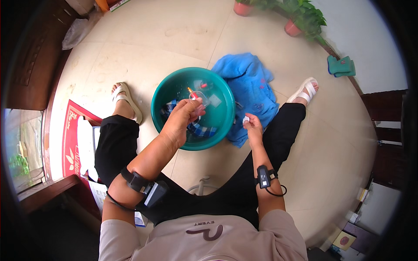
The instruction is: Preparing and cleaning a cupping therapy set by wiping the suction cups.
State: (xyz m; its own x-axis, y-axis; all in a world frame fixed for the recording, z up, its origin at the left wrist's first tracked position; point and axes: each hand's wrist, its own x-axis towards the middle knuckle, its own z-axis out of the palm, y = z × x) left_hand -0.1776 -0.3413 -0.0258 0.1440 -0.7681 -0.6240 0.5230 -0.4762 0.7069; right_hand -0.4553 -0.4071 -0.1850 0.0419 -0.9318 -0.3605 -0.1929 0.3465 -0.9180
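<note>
A green plastic basin (230, 107) with water stands on the floor between my feet. Over it my left hand (187, 112) holds a small clear plastic piece (203, 99) with its fingertips; a red and orange item (193, 94) shows just beyond the fingers. In the basin lie blue checked cloth (205, 131), a whitish square piece (214, 100) and a clear item with a red part (204, 85). My right hand (253, 125), right of the basin, pinches a small white piece (246, 119). Beside the basin a blue towel (249, 78) is spread on the floor, with small items on it.
Potted plants (293, 27) and green boots (341, 66) stand along the wall at the upper right. A red mat (70, 143) lies left of my left leg, by a wooden door frame. A clear plastic bag (75, 34) lies at the upper left.
</note>
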